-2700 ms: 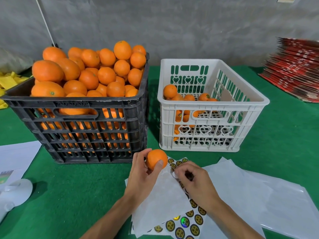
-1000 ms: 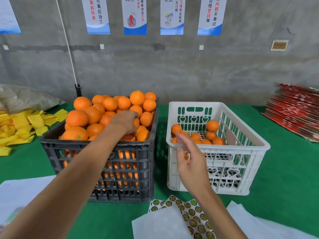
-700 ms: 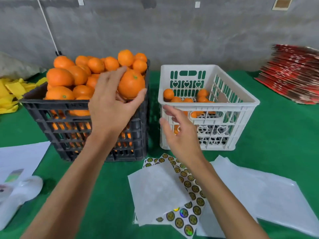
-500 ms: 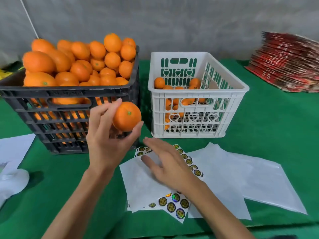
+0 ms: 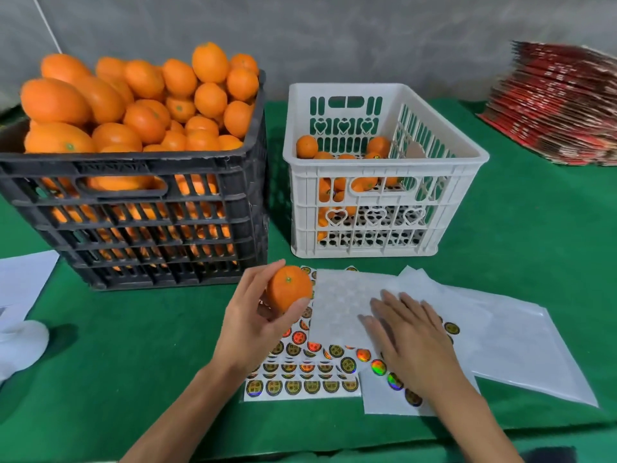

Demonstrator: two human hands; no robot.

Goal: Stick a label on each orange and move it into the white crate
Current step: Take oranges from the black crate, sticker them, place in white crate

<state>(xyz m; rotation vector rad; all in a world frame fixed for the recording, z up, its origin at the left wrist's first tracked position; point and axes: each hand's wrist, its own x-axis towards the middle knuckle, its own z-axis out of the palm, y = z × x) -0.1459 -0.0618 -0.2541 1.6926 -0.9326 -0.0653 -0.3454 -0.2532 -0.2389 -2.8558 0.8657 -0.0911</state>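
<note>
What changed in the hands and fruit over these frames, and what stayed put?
The left hand took a fresh orange from the black crate and brought it down over the label sheet. The right hand dropped flat onto the sheets. Both crates stayed put.

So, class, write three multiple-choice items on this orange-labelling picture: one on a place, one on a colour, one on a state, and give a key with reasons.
1. Where is the white crate?
A. right of the black crate
B. left of it
C. on top of it

2. What colour is the table cover?
A. blue
B. green
C. red

3. What is the left hand doing?
A. lying flat
B. gripping an orange
C. lifting a crate

Key: 1 A, the crates stand side by side; 2 B, green cloth shows all round; 3 B, its fingers curl round the fruit, while the right hand lies flat on the sticker sheets.
</note>
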